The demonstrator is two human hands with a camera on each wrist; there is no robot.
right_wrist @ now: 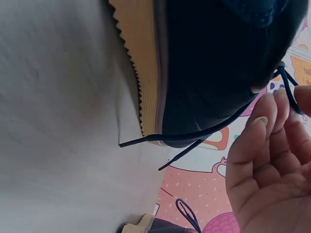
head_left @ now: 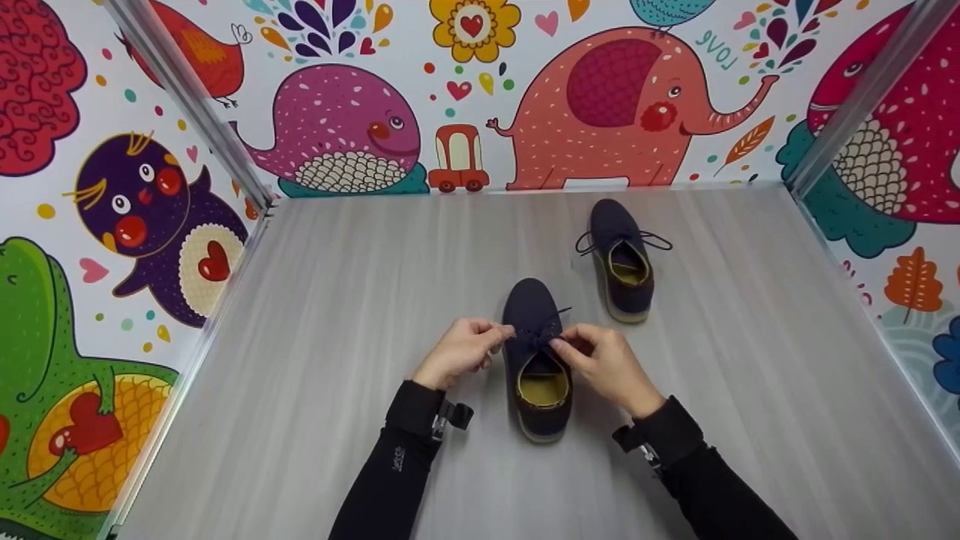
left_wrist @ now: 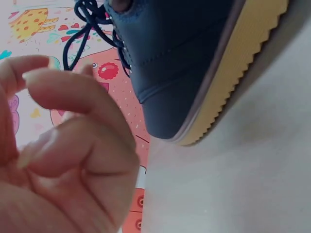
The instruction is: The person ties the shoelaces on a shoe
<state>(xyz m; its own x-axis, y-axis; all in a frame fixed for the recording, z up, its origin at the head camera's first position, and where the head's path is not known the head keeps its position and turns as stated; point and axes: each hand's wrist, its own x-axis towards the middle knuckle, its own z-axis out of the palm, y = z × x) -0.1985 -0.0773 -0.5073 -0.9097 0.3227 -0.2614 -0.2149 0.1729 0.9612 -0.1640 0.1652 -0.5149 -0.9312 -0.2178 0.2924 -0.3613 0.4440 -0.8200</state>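
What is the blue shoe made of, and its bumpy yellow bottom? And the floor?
The near shoe looks like dark navy cloth or suede: matte, softly creased, stitched. Its sole looks like tan rubber, with a ridged, saw-toothed edge. The laces seem to be thin dark cord. The tabletop looks like pale grey wood-grain laminate, smooth and streaked.

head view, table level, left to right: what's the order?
left hand → near shoe → right hand → far shoe, set further back on the table.
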